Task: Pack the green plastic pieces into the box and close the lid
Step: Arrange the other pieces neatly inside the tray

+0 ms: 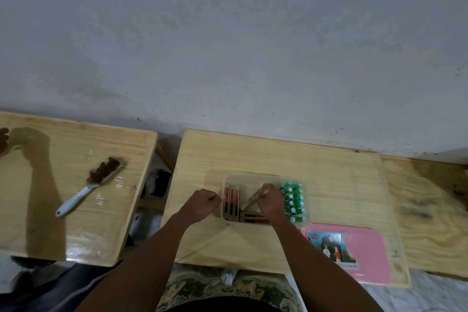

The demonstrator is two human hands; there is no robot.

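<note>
Head view: green pieces (293, 201) stand in rows at the right end of the clear box (264, 223), on the middle table (253, 157). Right hand (272, 204) pinches a slanted flat stick (252, 200) inside the box. Left hand (202, 204) is curled at the box's left wall. Pink lid (367, 256) lies near right; a brush (90, 189) rests on the left table.
</note>
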